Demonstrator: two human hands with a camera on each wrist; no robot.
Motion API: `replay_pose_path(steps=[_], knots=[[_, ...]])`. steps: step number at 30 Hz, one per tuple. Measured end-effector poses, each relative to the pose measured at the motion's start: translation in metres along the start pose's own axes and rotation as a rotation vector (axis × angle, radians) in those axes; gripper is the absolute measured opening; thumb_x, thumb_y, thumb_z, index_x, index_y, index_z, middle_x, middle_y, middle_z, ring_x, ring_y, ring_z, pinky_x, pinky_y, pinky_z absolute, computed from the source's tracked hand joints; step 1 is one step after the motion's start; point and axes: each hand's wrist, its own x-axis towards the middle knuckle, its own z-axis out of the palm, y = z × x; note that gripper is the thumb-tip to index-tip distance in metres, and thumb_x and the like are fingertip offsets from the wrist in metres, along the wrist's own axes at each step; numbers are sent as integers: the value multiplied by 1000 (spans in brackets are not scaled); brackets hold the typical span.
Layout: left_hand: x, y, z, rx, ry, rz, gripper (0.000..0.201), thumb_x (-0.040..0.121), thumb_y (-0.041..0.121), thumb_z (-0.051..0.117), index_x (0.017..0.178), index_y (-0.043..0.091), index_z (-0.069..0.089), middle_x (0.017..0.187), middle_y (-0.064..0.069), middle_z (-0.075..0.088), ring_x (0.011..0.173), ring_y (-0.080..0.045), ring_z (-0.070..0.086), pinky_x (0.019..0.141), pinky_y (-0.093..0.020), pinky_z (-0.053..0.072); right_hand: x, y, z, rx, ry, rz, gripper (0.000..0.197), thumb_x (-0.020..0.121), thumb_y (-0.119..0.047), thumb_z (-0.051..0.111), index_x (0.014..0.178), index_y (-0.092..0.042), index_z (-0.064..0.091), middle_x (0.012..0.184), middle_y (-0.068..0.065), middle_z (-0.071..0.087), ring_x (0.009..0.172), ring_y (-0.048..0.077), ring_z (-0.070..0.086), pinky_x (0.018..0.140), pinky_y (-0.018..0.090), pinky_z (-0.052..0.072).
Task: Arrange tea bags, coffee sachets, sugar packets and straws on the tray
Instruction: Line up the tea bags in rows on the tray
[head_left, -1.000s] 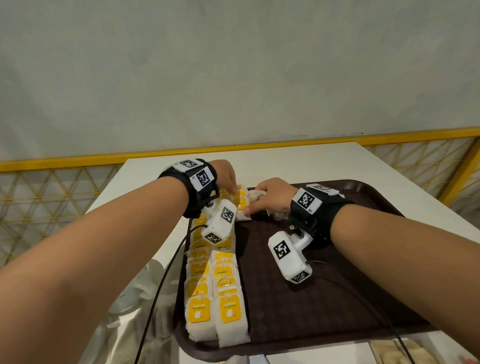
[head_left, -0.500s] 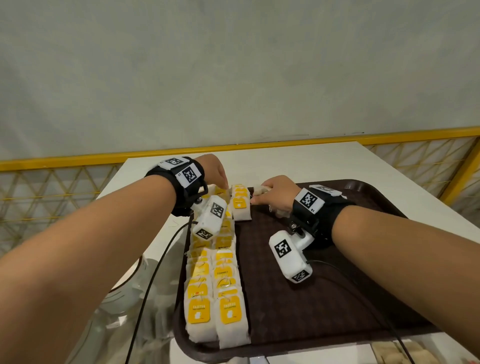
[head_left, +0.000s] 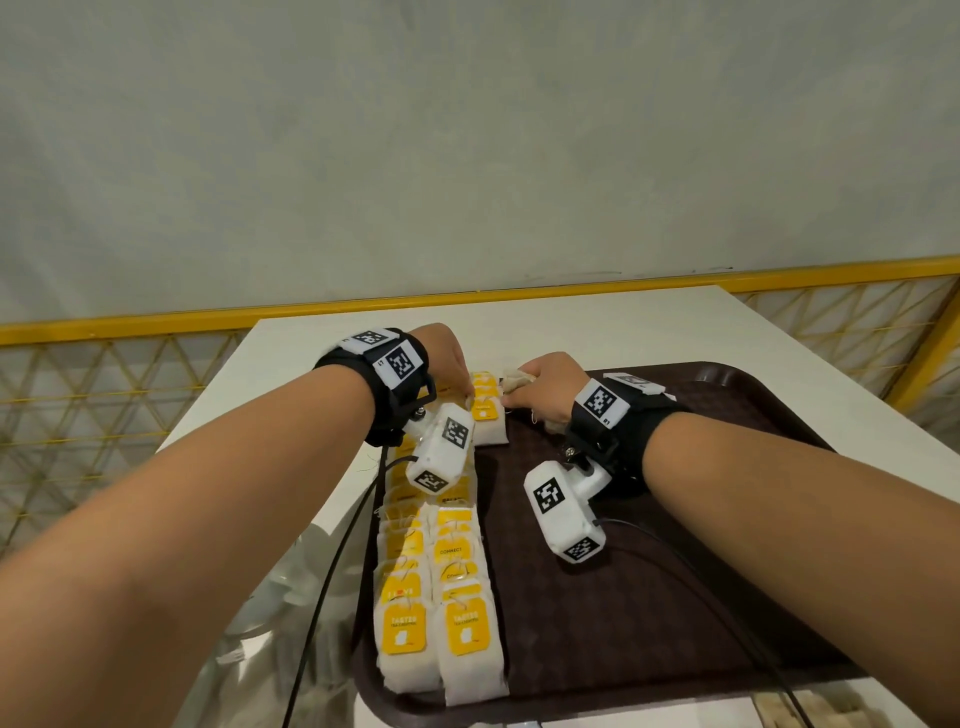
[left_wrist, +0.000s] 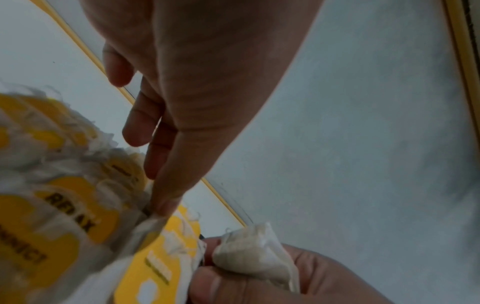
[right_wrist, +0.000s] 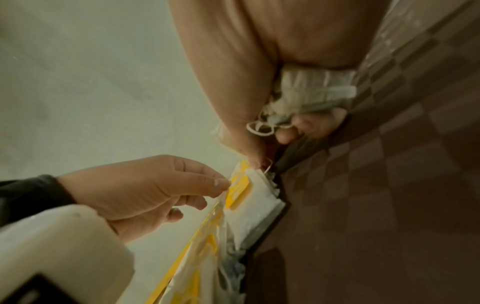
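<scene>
Two hands meet at the far end of the tea bags (head_left: 441, 551) rowed along the tray (head_left: 649, 597): left hand (head_left: 449, 364) pinching the end bag's corner, right hand (head_left: 545, 387) clutching spare tea bags (right_wrist: 314, 90), fingertip on that bag.

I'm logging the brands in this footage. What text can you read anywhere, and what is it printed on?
"CONNECT": yellow tag of a tea bag midway along the row on the tray.
"RELAX": yellow tag in the left wrist view.
Front tags: first line maybe "TASTES"; smaller print blurred.
Wristband markers: patterns only; tiny digits unreadable.
</scene>
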Motion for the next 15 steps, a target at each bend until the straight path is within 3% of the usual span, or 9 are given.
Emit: replay_pose_path(steps=[2, 5, 8, 11, 15], knots=[[0, 1, -2, -1, -6, 0, 29, 82, 30, 72, 102, 8, 73, 107, -6, 69, 103, -21, 61, 85, -30, 48, -1, 1, -2, -8, 19, -11, 13, 83, -17, 72, 82, -7, 63, 61, 3, 48, 55, 15, 45, 51, 23, 37], [0, 2, -4, -13, 2, 0, 25, 83, 27, 71, 101, 9, 73, 105, -5, 68, 96, -18, 59, 80, -27, 46, -6, 2, -4, -6, 37, -51, 34, 78, -26, 77, 66, -11, 49, 58, 3, 45, 53, 16, 43, 49, 24, 36], [1, 1, -3, -12, 0, -6, 20, 82, 26, 72, 95, 11, 73, 101, -3, 68, 95, -18, 59, 79, -27, 46, -17, 0, -4, -63, -43, -110, 33, 70, -27, 84, 73, -8, 57, 60, 3, 51, 50, 15, 46, 44, 22, 35], [2, 0, -1, 19, -8, -8, 19, 80, 28, 73, 91, 12, 73, 103, -4, 70, 100, -21, 62, 83, -31, 49, -22, -3, 0, -207, -90, -189, 38, 67, -25, 86, 95, -6, 67, 82, 3, 61, 72, 15, 54, 58, 25, 40], [2, -1, 2, 34, -11, -3, 25, 83, 27, 71, 98, 8, 73, 108, -6, 69, 103, -22, 62, 88, -33, 50, -21, -3, 4, -236, -94, -194, 31, 69, -24, 84, 91, -12, 65, 84, 2, 62, 71, 13, 55, 54, 20, 40]])
